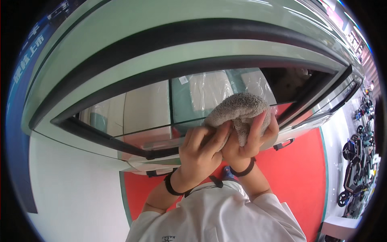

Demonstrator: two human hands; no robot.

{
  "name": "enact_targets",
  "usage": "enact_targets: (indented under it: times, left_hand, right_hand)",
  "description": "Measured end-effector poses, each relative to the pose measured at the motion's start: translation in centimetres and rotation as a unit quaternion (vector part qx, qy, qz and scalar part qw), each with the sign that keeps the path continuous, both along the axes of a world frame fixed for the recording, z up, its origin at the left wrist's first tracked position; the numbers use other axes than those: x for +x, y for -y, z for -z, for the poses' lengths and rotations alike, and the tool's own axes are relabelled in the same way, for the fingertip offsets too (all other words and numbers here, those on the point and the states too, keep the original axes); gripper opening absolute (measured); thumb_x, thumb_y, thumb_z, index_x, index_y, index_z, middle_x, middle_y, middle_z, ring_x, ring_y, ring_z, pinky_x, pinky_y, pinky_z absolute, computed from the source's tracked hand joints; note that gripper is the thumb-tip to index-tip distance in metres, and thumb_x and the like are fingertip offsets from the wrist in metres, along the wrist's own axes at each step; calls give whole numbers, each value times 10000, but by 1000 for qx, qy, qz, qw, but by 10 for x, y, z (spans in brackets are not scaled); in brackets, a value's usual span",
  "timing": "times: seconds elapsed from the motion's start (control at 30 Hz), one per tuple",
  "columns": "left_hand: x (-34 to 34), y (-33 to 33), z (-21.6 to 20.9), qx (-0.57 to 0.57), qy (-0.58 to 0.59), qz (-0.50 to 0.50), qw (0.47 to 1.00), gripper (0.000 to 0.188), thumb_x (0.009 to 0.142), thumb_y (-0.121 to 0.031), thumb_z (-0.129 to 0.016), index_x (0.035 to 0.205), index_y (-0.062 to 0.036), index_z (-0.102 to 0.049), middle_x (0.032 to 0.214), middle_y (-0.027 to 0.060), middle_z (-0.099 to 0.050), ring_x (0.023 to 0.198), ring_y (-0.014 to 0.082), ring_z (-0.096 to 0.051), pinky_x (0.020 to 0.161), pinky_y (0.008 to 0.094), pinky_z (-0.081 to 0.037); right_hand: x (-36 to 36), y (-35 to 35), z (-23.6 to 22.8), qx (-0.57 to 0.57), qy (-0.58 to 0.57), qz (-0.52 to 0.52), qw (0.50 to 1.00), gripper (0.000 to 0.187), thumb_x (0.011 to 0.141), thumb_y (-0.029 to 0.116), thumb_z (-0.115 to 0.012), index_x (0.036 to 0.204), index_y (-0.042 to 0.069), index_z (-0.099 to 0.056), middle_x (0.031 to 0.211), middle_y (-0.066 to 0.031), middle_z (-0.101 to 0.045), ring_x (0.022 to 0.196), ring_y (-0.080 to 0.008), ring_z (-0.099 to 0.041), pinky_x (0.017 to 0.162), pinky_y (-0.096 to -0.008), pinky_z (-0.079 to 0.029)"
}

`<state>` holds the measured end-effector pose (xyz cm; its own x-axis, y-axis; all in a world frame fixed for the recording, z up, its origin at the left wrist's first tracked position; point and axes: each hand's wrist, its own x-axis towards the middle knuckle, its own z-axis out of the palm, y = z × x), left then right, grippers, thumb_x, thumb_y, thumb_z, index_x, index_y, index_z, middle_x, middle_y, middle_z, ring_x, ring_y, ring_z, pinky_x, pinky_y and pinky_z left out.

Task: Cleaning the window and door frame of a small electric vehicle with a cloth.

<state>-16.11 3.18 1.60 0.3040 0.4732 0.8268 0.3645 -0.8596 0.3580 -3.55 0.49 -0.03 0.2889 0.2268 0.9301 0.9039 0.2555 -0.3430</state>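
Observation:
A bunched grey-brown terry towel (238, 107) is held between my two hands in front of the side window (147, 107) of a pale green car. My left hand (201, 149) grips the towel's lower left part, its fingers curled inward. On the other side my right hand (252, 139) clasps the towel with fingers bent over its right edge. Whether the towel touches the glass I cannot tell. Behind the window, seats under clear plastic (209, 90) show through. Black bands circle both wrists.
The car's black roof rail (161, 38) runs above the window. Door handles (284, 144) sit low on its side. A red carpet (298, 173) lies beneath me, with a white floor beside it. Several scooters (354, 161) stand in a row at the far right.

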Motion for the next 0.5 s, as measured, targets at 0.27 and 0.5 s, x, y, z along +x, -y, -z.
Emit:
enact_targets:
  times: [0.27, 0.5]
  left_hand:
    - [-47, 30, 166, -101, -39, -81, 991, 433, 641, -1, -765, 1042, -163, -758, 883, 34, -573, 788, 253, -621, 642, 384, -552]
    - [-74, -1, 63, -32, 63, -97, 993, 545, 656, -21, -789, 1192, -115, -754, 880, 67, -562, 780, 245, -611, 598, 340, -515]
  right_hand:
    - [-41, 17, 178, -82, 4, -99, 992, 679, 676, 145, -862, 1318, 184, -645, 1231, -182, -426, 1095, -378, -449, 909, -488, -399]
    - [-64, -13, 24, -75, 107, -142, 981, 692, 731, 84, -796, 1395, 93, -597, 1358, -261, -373, 1203, -438, -423, 998, -539, -392]
